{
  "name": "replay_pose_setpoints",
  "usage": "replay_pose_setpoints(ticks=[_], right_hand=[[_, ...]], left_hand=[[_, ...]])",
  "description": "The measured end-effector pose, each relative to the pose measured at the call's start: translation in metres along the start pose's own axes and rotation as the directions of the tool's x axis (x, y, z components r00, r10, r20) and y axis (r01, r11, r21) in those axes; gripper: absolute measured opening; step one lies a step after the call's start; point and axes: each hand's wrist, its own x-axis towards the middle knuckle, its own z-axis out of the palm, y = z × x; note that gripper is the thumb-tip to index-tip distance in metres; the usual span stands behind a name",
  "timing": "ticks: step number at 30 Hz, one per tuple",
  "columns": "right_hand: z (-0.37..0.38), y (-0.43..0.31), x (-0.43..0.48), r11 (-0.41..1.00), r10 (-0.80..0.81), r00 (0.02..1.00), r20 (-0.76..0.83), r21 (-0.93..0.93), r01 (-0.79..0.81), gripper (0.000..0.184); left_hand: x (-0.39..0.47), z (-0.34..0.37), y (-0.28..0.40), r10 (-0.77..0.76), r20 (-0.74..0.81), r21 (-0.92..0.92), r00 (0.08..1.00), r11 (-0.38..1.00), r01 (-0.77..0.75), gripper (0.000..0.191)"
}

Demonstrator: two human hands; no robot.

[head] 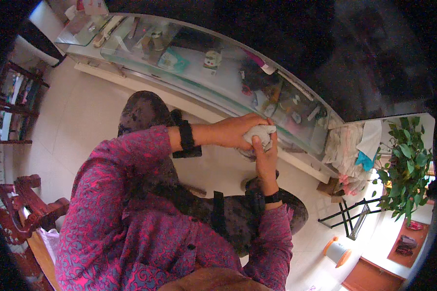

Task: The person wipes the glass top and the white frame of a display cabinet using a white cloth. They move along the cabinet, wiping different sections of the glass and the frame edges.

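A crumpled grey-white cloth [261,134] is bunched between my two hands, beyond my knees and near the long edge of the glass-sided table. My left hand [236,130] wraps around it from the left, its fingertips hidden behind the bundle. My right hand [266,154] grips it from below, with the thumb pressed on its front. A little of the cloth hangs under my left palm. Both wrists wear black straps, and the sleeves are patterned pink and grey.
Behind the glass of the table [193,83], a teal packet [173,60] and several small items lie. A leafy potted plant [408,156], a black folding stand [353,218] and an orange-rimmed stool [337,251] are at right. Carved wooden furniture [40,207] stands at left.
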Motion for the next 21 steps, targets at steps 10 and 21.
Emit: replay_pose_setpoints(ticks=[10,21], right_hand=[[-0.011,-0.005,0.054,0.99,-0.128,0.93,-0.344,-0.1,0.099,0.064],[0.149,-0.01,0.232,0.795,-0.056,0.997,0.045,0.606,0.017,0.033]], left_hand=[[-0.016,-0.042,0.009,-0.447,0.393,0.709,0.803,0.704,0.044,0.048],[-0.052,-0.024,-0.04,-0.483,0.47,0.722,0.739,0.692,-0.007,0.016]])
